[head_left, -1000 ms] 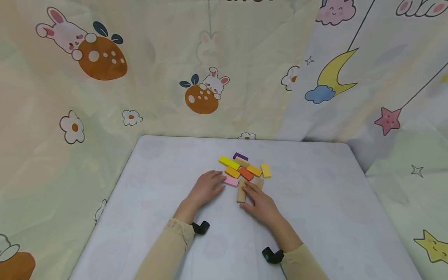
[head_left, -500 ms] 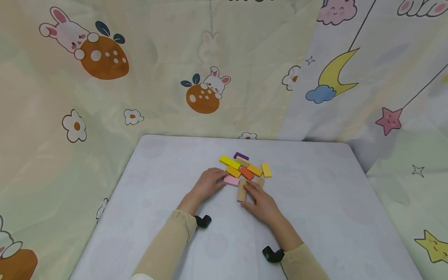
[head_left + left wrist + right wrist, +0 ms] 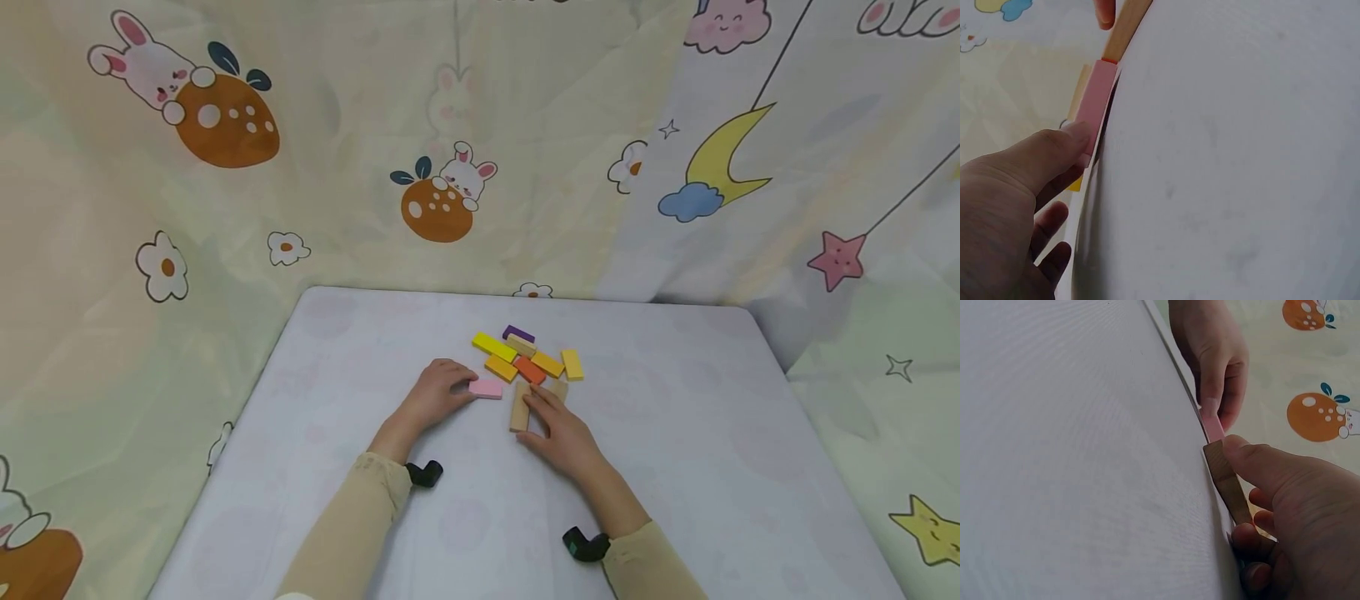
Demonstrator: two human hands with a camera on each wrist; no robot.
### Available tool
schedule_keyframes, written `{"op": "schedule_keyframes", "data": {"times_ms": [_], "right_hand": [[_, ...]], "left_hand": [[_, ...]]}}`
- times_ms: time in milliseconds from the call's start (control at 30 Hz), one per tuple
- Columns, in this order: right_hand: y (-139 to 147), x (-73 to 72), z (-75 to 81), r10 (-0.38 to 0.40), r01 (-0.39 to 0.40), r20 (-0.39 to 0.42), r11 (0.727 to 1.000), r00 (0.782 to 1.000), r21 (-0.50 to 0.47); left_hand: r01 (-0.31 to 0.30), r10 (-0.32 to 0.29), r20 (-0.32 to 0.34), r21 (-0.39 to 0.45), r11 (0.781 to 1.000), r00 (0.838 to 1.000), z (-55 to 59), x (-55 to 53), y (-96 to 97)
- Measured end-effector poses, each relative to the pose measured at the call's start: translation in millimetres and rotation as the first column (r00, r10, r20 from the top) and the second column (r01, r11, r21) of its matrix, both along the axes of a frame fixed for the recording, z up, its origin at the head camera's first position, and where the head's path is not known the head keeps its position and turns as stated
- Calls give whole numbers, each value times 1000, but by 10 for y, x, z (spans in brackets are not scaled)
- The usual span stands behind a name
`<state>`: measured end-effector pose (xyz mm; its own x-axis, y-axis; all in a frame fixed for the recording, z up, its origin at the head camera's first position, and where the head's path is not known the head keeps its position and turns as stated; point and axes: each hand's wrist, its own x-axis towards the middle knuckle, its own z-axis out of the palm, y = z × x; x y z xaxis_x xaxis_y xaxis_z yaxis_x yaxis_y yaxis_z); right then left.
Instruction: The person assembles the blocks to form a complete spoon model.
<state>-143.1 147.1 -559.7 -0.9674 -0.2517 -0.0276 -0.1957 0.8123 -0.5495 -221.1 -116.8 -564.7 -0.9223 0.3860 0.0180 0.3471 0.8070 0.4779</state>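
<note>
My left hand (image 3: 435, 393) pinches the left end of a pink block (image 3: 487, 389) between thumb and fingers, low at the table. In the left wrist view the thumb (image 3: 1060, 150) lies along the pink block's side. To its right, my right hand (image 3: 566, 440) holds a plain wooden block (image 3: 519, 410) that points toward me, thumb at the near end and fingers along the far part. The right wrist view shows the thumb (image 3: 1254, 459) on the end of this wooden block (image 3: 1225, 478). Part of a second plain block (image 3: 558, 387) shows behind the right fingers.
Just beyond the hands, several blocks lie flat and close together: orange (image 3: 500, 367), red-orange (image 3: 530, 369), yellow (image 3: 493, 346), plain wood (image 3: 521, 344) and purple (image 3: 519, 333). A yellow-orange block (image 3: 572, 365) lies at their right. The white table (image 3: 360, 333) ends at a printed cloth backdrop (image 3: 337, 167).
My left hand has come up to the pink block, pinched it and drawn it slightly left, away from the orange block. The right hand stays at the plain wooden block.
</note>
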Motion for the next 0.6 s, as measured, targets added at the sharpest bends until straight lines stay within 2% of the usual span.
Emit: {"op": "schedule_keyframes", "data": {"times_ms": [300,600], "right_hand": [[-5,-13,-35,-3,3,0,1000,1000,11],[-33,-30,-47,-7,7,6,1000,1000,27]], "left_hand": [[-47,45,41,54,997,998,-1,36,-268],[-62,58,38,115,991,998,-74,43,-378]]}}
